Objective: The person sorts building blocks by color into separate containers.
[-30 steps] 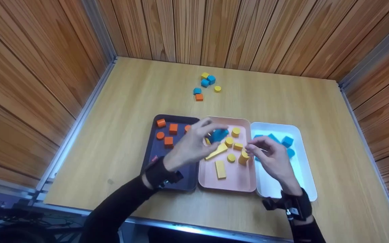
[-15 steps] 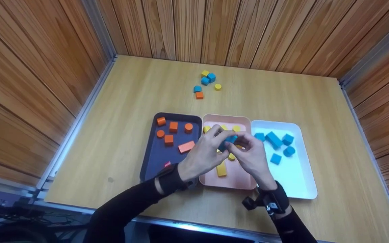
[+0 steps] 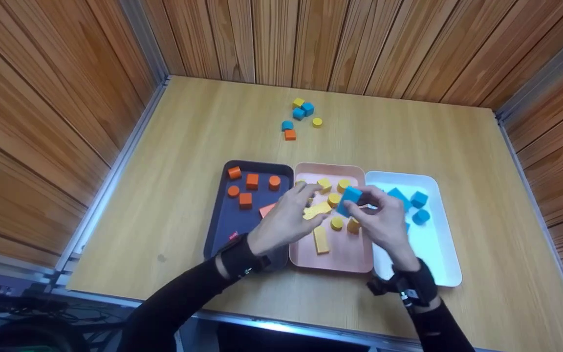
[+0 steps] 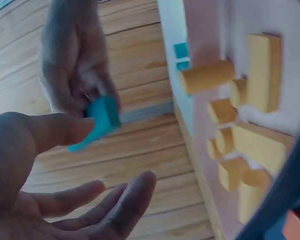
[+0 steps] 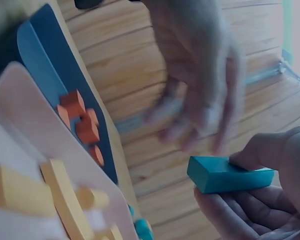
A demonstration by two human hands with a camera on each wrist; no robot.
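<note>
In the head view my right hand [image 3: 384,222] pinches a blue rectangular block [image 3: 348,199] above the pink tray [image 3: 347,259]. The right wrist view shows the thumb on the block's upper face and the fingers beneath it. My left hand [image 3: 284,220] is just to the left, over the seam of the dark and pink trays, fingers spread and holding nothing. A gap lies between its fingertips and the block. Several yellow blocks and cylinders, such as a yellow plank [image 3: 320,239], lie in the pink tray, partly hidden by both hands.
The dark tray [image 3: 219,232] at left holds several orange pieces [image 3: 252,181]. The white tray [image 3: 433,254] at right holds several blue pieces [image 3: 419,199]. Farther back lie loose pieces, including an orange block [image 3: 290,135] and a yellow disc [image 3: 317,122]. Wood-panelled walls enclose the table.
The blue block passed from my left hand to my right as the two met over the pink tray. My right hand then drew back rightward with it, and the left let go.
</note>
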